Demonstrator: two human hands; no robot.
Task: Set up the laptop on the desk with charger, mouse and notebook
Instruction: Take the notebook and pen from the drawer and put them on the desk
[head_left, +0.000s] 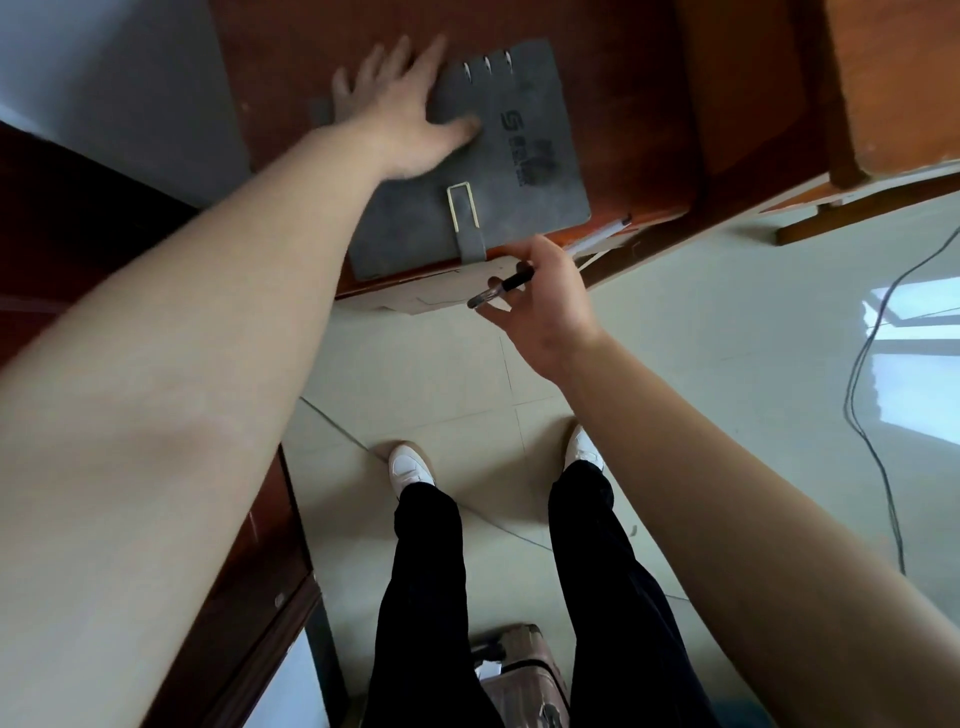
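Observation:
A grey notebook (509, 156) with a strap clasp and ring binding lies closed on the brown wooden desk (649, 78), near its front edge. My left hand (400, 109) lies flat with fingers spread on the notebook's left part, the thumb on the cover. My right hand (545, 296) hovers just off the desk's front edge, pinching a black pen (501, 291). A white pen-like stick (602, 234) lies at the desk edge next to it. No laptop, charger or mouse is in view.
A lighter wooden piece of furniture (893, 78) stands at the upper right. A black cable (872, 415) runs across the pale tiled floor at right. A pink suitcase (524, 675) stands behind my legs. A dark wooden panel (78, 234) is at left.

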